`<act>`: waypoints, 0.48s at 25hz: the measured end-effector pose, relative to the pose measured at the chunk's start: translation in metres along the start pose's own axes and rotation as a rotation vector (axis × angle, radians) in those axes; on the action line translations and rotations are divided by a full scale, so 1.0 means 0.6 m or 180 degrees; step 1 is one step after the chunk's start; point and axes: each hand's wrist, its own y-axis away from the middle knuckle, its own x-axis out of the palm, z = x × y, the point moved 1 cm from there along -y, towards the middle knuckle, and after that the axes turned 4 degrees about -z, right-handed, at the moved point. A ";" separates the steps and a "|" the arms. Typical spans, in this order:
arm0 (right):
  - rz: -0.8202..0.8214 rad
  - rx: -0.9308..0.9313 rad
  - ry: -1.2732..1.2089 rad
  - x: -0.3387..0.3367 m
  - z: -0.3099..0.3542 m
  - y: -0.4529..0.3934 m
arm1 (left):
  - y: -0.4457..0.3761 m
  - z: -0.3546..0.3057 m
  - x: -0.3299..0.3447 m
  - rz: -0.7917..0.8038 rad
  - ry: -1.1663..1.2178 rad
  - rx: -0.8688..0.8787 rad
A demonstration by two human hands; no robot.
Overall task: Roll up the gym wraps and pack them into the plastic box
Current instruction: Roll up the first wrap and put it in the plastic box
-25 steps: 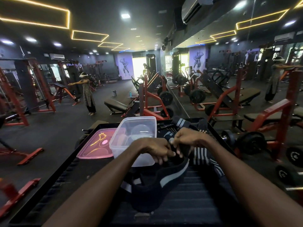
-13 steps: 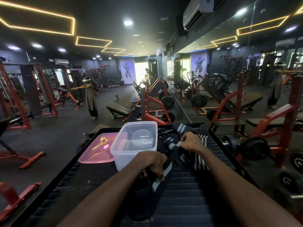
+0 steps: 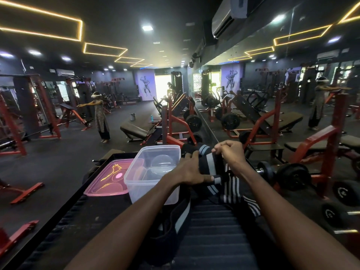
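Observation:
A black gym wrap with pale stripes (image 3: 209,162) is stretched between both hands above a black ribbed surface (image 3: 210,230). My left hand (image 3: 190,171) grips its near part, thumb laid along it. My right hand (image 3: 229,152) pinches the wrap's far upper edge with curled fingers. Its loose tail (image 3: 175,227) trails down toward me. Another striped wrap (image 3: 233,190) lies bunched under my right forearm, and a dark rolled piece (image 3: 190,148) sits behind the box. A clear plastic box (image 3: 153,174) stands open just left of my hands, with nothing visible inside.
The pink lid (image 3: 109,178) lies flat left of the box. Red weight benches (image 3: 175,125) and plates stand beyond the surface, dumbbells (image 3: 292,174) to the right by a mirror wall. A person (image 3: 100,115) stands far left on the floor.
Both hands rose and moved away from me, toward the far end of the surface. My left hand shifted right and up along the wrap, and the wrap is pulled longer between the hands.

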 end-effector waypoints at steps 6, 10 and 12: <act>0.0216 0.0512 -0.0887 -0.018 0.041 0.018 | -0.009 -0.023 0.011 -0.0591 0.1057 0.0094; 0.0124 0.0535 0.0301 -0.053 0.020 0.000 | 0.003 -0.027 -0.004 -0.0680 0.1202 0.0310; 0.0380 0.0660 0.0927 -0.059 0.004 0.001 | 0.012 -0.029 -0.017 -0.0604 0.1476 0.0407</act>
